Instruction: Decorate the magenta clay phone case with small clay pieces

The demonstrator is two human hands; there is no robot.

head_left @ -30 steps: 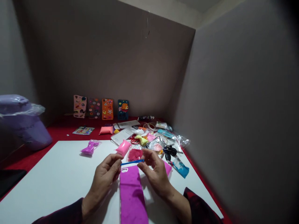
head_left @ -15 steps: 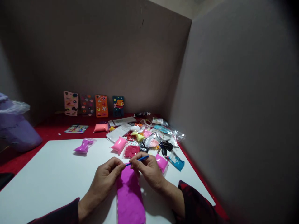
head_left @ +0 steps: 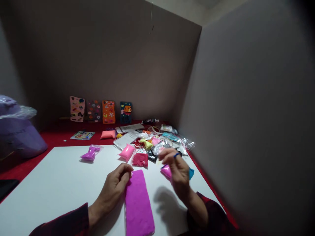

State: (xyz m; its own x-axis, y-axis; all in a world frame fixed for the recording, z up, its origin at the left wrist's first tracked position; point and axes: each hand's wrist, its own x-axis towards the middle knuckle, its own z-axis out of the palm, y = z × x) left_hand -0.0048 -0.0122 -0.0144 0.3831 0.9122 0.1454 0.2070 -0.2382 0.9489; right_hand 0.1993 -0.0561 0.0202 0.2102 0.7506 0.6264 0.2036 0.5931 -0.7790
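Observation:
A flat magenta clay-covered phone case lies lengthwise on the white board, its near end cut off by the picture's bottom edge. My left hand pinches the far left corner of this case with thumb and curled fingers. To the right, my right hand is raised off the board, its fingers bent around a thin blue modelling tool. Most of the tool is hidden by the fingers, and the hand is slightly blurred. Just behind that hand is a bag of pink clay, partly covered.
Clay packets, including a red one and a pink one, are heaped beyond the case. A purple clay packet lies left. Decorated phone cases lean at the back wall. A lilac bucket stands far left; a grey wall rises right.
My right hand has lifted away from the case's far end and moved right with the blue modelling tool. My left hand stays at the corner, no longer touching the tool.

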